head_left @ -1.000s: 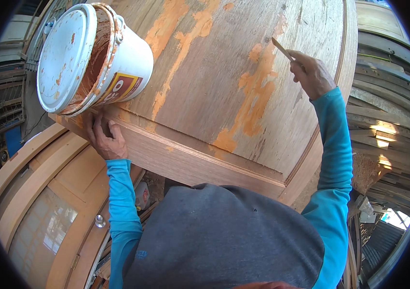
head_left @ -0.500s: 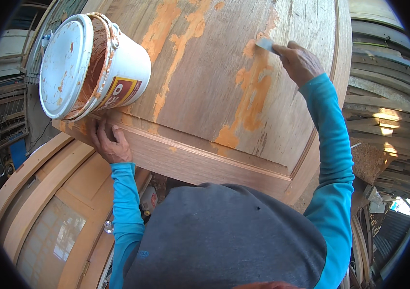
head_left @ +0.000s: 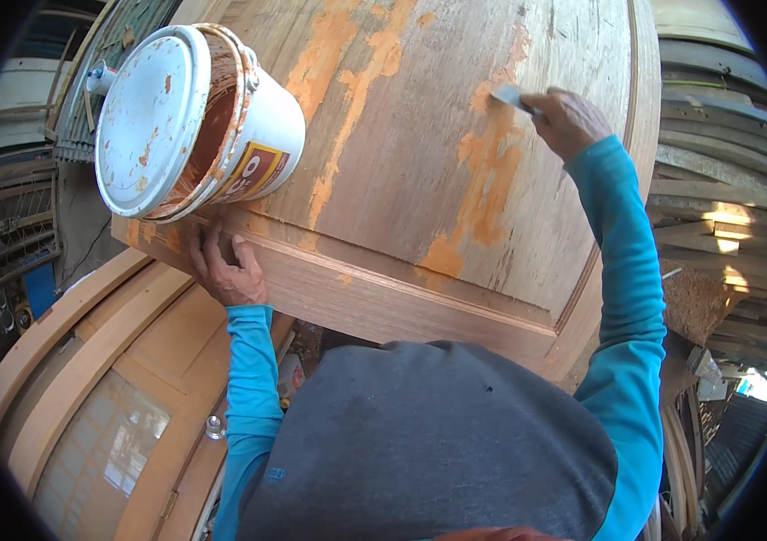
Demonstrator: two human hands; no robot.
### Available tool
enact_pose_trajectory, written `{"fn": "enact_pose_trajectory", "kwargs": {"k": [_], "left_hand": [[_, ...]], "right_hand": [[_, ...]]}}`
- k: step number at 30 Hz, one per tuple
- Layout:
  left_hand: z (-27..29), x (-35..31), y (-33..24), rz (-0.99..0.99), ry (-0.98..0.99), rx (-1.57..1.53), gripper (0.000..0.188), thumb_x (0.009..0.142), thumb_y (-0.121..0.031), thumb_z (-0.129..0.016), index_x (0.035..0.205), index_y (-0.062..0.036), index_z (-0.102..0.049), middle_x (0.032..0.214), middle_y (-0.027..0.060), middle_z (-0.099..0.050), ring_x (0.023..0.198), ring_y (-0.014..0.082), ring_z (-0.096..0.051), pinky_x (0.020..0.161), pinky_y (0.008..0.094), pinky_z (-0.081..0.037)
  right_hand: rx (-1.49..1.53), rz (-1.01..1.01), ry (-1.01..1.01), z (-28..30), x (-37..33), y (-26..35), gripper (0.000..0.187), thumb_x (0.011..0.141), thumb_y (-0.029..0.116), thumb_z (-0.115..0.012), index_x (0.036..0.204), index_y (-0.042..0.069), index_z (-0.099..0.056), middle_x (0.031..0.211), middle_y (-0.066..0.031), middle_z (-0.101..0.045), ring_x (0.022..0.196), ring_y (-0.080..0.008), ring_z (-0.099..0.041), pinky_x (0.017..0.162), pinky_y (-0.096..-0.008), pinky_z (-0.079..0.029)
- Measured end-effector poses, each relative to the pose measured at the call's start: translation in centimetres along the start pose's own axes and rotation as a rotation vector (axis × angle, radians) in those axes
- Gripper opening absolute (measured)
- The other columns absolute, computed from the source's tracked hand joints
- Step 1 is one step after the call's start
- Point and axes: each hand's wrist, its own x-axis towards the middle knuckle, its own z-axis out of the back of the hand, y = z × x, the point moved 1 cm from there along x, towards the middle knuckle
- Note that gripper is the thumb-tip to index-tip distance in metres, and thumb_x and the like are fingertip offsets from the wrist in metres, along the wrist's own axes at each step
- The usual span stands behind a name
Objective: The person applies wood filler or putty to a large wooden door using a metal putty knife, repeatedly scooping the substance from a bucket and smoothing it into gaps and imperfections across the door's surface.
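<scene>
- Evidently, orange filler [head_left: 487,185] is being smoothed onto a panelled wooden door [head_left: 397,194], which is spread across the view from ten o'clock round to four.
- At two o'clock, a putty knife [head_left: 511,96] is held by the right hand [head_left: 574,124], its handle closed in bent fingers; its blade is pointed toward eleven o'clock, over the upper part of the nearest filler streak.
- At nine o'clock, the left hand [head_left: 232,273] is placed against the door's near edge, half open, with thumb set apart and fingertips shaded below the bucket; whether the edge is gripped cannot be told.
- At ten o'clock, a white plastic bucket [head_left: 277,122] is seated on the door's corner, its mouth partly covered by a smeared lid [head_left: 151,117].
- Toward twelve o'clock, further streaks are seen left rough-edged.
- For the next stroke, a low blade angle and even pressure along the grain seem called for, with ridges thinned and the bucket left undisturbed.
</scene>
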Motion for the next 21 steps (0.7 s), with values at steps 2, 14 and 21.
{"fn": "enact_pose_trajectory", "kwargs": {"k": [2, 14, 21], "left_hand": [[0.1, -0.1, 0.2, -0.016, -0.001, -0.014, 0.041, 0.089, -0.019, -0.065, 0.127, -0.0041, -0.067, 0.142, 0.0275, -0.052, 0.132, 0.0468, -0.050, 0.108, 0.0583, -0.041], [0.1, -0.2, -0.1, -0.014, 0.003, 0.003, 0.040, 0.089, -0.018, -0.064, 0.126, -0.0023, -0.067, 0.144, 0.0268, -0.051, 0.134, 0.0454, -0.049, 0.109, 0.0571, -0.041], [0.4, -0.3, 0.1, -0.024, 0.014, 0.004, 0.042, 0.087, -0.016, -0.066, 0.126, -0.0019, -0.066, 0.145, 0.0267, -0.050, 0.134, 0.0456, -0.049, 0.110, 0.0571, -0.040]], "right_hand": [[0.005, -0.023, -0.073, 0.3, 0.9, 0.3, 0.035, 0.096, 0.011, -0.061, 0.130, 0.011, -0.070, 0.092, -0.0163, -0.065, 0.090, -0.0349, -0.067, 0.083, -0.0452, -0.052], [0.032, -0.080, 0.080, -1.3, -0.9, 1.4, 0.034, 0.101, 0.014, -0.059, 0.133, 0.008, -0.066, 0.098, -0.0188, -0.068, 0.093, -0.0354, -0.069, 0.084, -0.0450, -0.054], [0.015, -0.126, 0.069, -1.8, -0.7, 1.9, 0.032, 0.101, 0.018, -0.059, 0.130, 0.004, -0.066, 0.101, -0.0194, -0.069, 0.097, -0.0370, -0.068, 0.086, -0.0463, -0.053]]}}
